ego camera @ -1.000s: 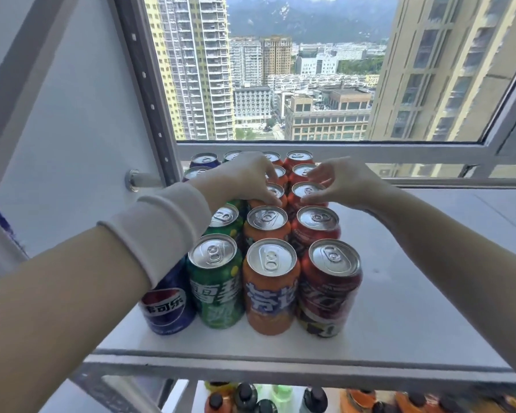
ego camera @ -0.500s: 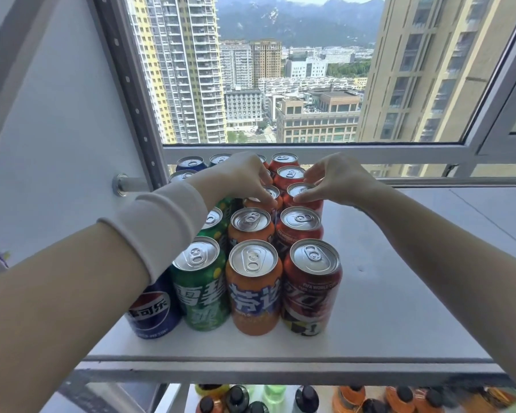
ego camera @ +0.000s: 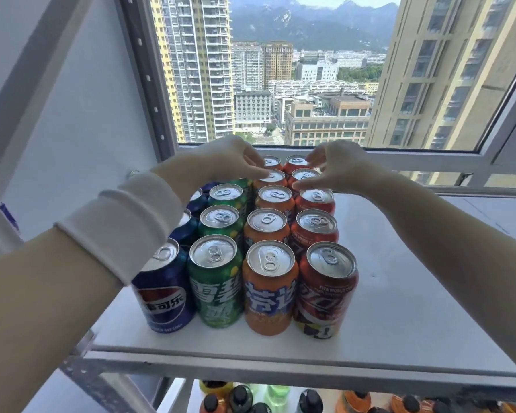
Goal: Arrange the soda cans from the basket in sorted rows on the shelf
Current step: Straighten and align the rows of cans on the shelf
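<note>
Soda cans stand in sorted rows on the white shelf [ego camera: 399,308], running front to back: blue Pepsi cans [ego camera: 164,293] at left, then green cans [ego camera: 215,281], orange cans [ego camera: 270,287] and red cans [ego camera: 326,290] at right. My left hand [ego camera: 233,159] reaches over the back of the rows, fingertips on the top of a rear orange can [ego camera: 273,175]. Over the rear red cans hovers my right hand [ego camera: 337,168], its fingers touching the top of one red can [ego camera: 304,175]. Neither hand lifts a can. My left forearm hides part of the blue row. No basket shows.
A window frame [ego camera: 429,162] runs right behind the shelf. A grey upright post [ego camera: 140,70] stands at the back left. Several bottles [ego camera: 242,397] with dark and coloured caps sit on the shelf below. The shelf's right half is bare white surface.
Both hands have moved a little farther back over the rear cans. The view has shifted so the rows look closer and more of the blue and green cans show.
</note>
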The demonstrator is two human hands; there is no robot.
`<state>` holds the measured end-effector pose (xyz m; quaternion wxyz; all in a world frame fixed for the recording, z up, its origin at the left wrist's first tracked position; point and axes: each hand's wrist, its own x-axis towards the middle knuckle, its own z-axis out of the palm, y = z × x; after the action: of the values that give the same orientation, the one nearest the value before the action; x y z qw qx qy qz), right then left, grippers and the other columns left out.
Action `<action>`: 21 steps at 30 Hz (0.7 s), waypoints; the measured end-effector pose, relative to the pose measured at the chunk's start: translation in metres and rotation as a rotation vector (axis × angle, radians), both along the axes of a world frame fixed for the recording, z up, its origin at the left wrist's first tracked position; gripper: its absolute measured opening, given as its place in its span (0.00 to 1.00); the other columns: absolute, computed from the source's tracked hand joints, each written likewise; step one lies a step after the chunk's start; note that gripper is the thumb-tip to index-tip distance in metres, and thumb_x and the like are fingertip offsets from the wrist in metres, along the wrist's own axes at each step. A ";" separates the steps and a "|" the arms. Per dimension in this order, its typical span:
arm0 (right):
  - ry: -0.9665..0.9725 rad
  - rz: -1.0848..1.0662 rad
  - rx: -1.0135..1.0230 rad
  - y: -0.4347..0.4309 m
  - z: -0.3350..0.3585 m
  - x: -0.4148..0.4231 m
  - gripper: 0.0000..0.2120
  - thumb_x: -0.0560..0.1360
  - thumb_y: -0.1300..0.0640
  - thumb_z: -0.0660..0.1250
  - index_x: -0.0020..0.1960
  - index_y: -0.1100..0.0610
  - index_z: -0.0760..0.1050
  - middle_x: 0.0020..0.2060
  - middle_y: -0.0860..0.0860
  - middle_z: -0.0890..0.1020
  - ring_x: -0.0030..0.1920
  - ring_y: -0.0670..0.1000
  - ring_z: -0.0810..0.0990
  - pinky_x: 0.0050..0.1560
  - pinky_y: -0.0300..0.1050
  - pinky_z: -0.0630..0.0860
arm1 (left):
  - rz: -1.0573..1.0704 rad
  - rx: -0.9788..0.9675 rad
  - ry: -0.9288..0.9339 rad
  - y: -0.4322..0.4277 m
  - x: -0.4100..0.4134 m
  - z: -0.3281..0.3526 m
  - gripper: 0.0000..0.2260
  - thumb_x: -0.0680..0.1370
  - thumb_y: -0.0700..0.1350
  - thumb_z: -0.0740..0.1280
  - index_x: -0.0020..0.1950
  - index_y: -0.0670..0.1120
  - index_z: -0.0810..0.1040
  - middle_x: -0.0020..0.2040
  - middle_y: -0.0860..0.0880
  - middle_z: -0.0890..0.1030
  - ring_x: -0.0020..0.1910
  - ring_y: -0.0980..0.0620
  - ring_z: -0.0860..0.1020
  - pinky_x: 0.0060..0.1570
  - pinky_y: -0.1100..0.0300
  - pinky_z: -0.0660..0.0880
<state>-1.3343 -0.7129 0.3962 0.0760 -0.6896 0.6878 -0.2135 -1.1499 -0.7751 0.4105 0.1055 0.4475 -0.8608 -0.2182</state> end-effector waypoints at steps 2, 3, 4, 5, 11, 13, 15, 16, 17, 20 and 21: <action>-0.045 0.091 -0.022 -0.005 0.013 0.019 0.28 0.68 0.51 0.73 0.63 0.62 0.72 0.59 0.55 0.78 0.51 0.47 0.75 0.51 0.36 0.68 | 0.098 0.007 0.034 -0.005 0.026 0.009 0.16 0.76 0.51 0.66 0.60 0.46 0.77 0.53 0.49 0.78 0.48 0.52 0.76 0.53 0.57 0.73; -0.063 0.138 -0.013 -0.008 0.017 0.030 0.27 0.68 0.52 0.73 0.63 0.63 0.72 0.59 0.55 0.79 0.52 0.48 0.76 0.52 0.35 0.69 | 0.153 0.009 0.027 -0.008 0.039 0.009 0.15 0.76 0.51 0.66 0.60 0.45 0.77 0.52 0.48 0.79 0.47 0.50 0.76 0.50 0.57 0.73; -0.068 0.176 0.005 -0.013 0.019 0.041 0.26 0.68 0.52 0.73 0.62 0.63 0.73 0.59 0.56 0.79 0.53 0.49 0.77 0.52 0.35 0.69 | 0.207 0.008 0.005 -0.012 0.050 0.007 0.15 0.76 0.51 0.66 0.60 0.45 0.77 0.52 0.46 0.79 0.48 0.48 0.76 0.50 0.56 0.74; -0.056 0.206 0.026 -0.019 0.018 0.052 0.25 0.69 0.53 0.72 0.62 0.62 0.73 0.58 0.55 0.79 0.54 0.50 0.77 0.53 0.36 0.69 | 0.253 0.009 -0.026 -0.015 0.060 0.003 0.16 0.76 0.50 0.67 0.60 0.44 0.77 0.54 0.45 0.80 0.51 0.46 0.77 0.51 0.53 0.75; 0.109 0.272 0.106 -0.052 0.001 0.094 0.27 0.69 0.52 0.73 0.64 0.60 0.72 0.60 0.53 0.78 0.58 0.51 0.76 0.56 0.40 0.69 | 0.334 0.133 -0.011 -0.024 0.081 -0.028 0.21 0.73 0.50 0.71 0.63 0.44 0.75 0.60 0.42 0.77 0.56 0.44 0.76 0.50 0.52 0.77; 0.132 0.278 0.120 -0.058 -0.004 0.098 0.27 0.68 0.52 0.74 0.64 0.59 0.73 0.59 0.52 0.78 0.57 0.51 0.77 0.53 0.39 0.70 | 0.321 0.140 0.014 -0.024 0.081 -0.030 0.24 0.71 0.50 0.73 0.64 0.43 0.74 0.60 0.43 0.77 0.56 0.44 0.77 0.51 0.53 0.78; 0.140 0.282 0.121 -0.062 -0.008 0.100 0.26 0.68 0.51 0.75 0.63 0.58 0.74 0.58 0.51 0.79 0.54 0.49 0.76 0.51 0.37 0.68 | 0.306 0.117 -0.003 -0.025 0.082 -0.031 0.27 0.69 0.51 0.74 0.65 0.44 0.74 0.61 0.44 0.77 0.56 0.45 0.77 0.54 0.51 0.77; 0.139 0.279 0.117 -0.063 -0.009 0.100 0.26 0.67 0.51 0.75 0.62 0.58 0.74 0.58 0.51 0.79 0.54 0.49 0.76 0.51 0.37 0.68 | 0.303 0.102 -0.006 -0.025 0.082 -0.032 0.27 0.69 0.50 0.75 0.65 0.44 0.74 0.61 0.44 0.77 0.56 0.45 0.76 0.55 0.51 0.77; 0.134 0.275 0.110 -0.064 -0.010 0.100 0.26 0.67 0.51 0.75 0.62 0.58 0.75 0.57 0.51 0.79 0.53 0.49 0.76 0.50 0.37 0.67 | 0.300 0.093 0.000 -0.027 0.083 -0.032 0.27 0.68 0.50 0.75 0.65 0.44 0.75 0.62 0.44 0.77 0.55 0.46 0.76 0.55 0.52 0.76; 0.110 0.255 0.088 -0.066 -0.011 0.098 0.23 0.66 0.52 0.76 0.58 0.59 0.76 0.54 0.51 0.80 0.50 0.48 0.75 0.48 0.37 0.67 | 0.283 0.092 -0.003 -0.028 0.082 -0.032 0.27 0.69 0.50 0.75 0.65 0.43 0.75 0.62 0.44 0.76 0.54 0.46 0.76 0.53 0.53 0.77; 0.108 0.248 0.085 -0.066 -0.011 0.097 0.23 0.66 0.52 0.76 0.57 0.59 0.77 0.54 0.52 0.81 0.50 0.48 0.76 0.48 0.37 0.68 | 0.275 0.092 -0.011 -0.028 0.081 -0.032 0.26 0.69 0.50 0.74 0.65 0.43 0.75 0.62 0.44 0.77 0.54 0.46 0.77 0.54 0.53 0.77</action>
<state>-1.2372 -0.7788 0.3850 0.0938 -0.7760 0.6088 -0.1359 -1.0687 -0.8032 0.3786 0.1090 0.5667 -0.7810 -0.2386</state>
